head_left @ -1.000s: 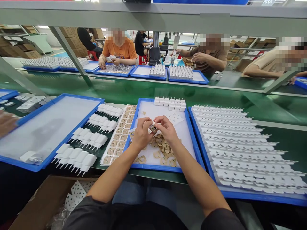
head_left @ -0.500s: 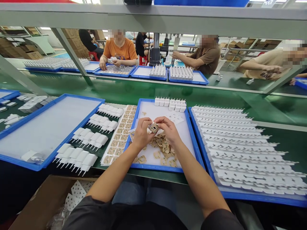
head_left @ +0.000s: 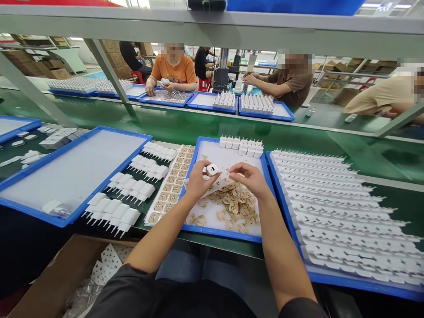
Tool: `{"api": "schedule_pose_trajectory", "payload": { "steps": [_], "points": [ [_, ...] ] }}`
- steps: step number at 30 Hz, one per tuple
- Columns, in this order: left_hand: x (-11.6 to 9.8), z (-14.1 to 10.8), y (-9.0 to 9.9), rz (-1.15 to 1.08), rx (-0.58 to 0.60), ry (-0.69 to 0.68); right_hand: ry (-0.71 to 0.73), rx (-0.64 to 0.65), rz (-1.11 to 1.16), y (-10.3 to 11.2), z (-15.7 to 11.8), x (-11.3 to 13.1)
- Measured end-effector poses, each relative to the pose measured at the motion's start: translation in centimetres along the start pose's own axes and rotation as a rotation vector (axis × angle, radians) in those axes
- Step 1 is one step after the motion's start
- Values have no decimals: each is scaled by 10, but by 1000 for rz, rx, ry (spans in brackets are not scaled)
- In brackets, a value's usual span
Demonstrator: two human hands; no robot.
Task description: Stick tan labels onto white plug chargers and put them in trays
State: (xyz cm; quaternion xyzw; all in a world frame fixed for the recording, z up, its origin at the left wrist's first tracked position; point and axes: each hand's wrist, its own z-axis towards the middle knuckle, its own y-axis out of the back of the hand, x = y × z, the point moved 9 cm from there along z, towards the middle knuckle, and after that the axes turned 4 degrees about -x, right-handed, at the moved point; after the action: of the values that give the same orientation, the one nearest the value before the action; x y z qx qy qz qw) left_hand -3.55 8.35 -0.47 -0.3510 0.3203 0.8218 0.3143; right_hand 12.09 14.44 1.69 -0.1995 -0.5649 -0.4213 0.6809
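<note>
My left hand (head_left: pixel 198 180) holds a white plug adapter (head_left: pixel 212 169), its end with a dark slot facing me. To its right is my right hand (head_left: pixel 249 177), thumb and forefinger pinched; whatever is between the fingertips is too small to name. Under both hands lies a white sheet with small holes (head_left: pixel 221 180). Loose tan stickers (head_left: pixel 236 204) are heaped below it in a blue-rimmed tray (head_left: pixel 221 232). White adapters with pins up (head_left: pixel 241 145) stand at the tray's back edge.
Sheets of tan stickers (head_left: pixel 170 180) and rows of white adapters (head_left: pixel 114 213) lie left of the tray. A blue-rimmed tray (head_left: pixel 99 129) is farther left. At right, another tray holds many adapters (head_left: pixel 344 216). Several people work across the green bench (head_left: pixel 165 119).
My right hand has moved right, away from the adapter. The tan face seen on the adapter before now shows white. The whole view has shifted slightly.
</note>
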Motion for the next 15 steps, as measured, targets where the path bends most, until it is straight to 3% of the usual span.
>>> {"api": "schedule_pose_trajectory", "payload": {
  "steps": [3, 4, 8, 11, 15],
  "points": [
    [4, 4, 8, -78, -45, 76, -104, 326, -350, -24, -5, -24],
    [5, 6, 13, -101, -66, 114, -99, 369, -474, -27, -5, -31],
    [11, 19, 52, -38, -65, 239, 14, 217, -795, -17, 7, -41],
    [31, 28, 120, 243, -73, 330, 58, 177, -839, -16, 13, -41],
    [84, 15, 255, 801, -119, 638, 13, 250, -865, -25, 10, -45]
  ]
}}
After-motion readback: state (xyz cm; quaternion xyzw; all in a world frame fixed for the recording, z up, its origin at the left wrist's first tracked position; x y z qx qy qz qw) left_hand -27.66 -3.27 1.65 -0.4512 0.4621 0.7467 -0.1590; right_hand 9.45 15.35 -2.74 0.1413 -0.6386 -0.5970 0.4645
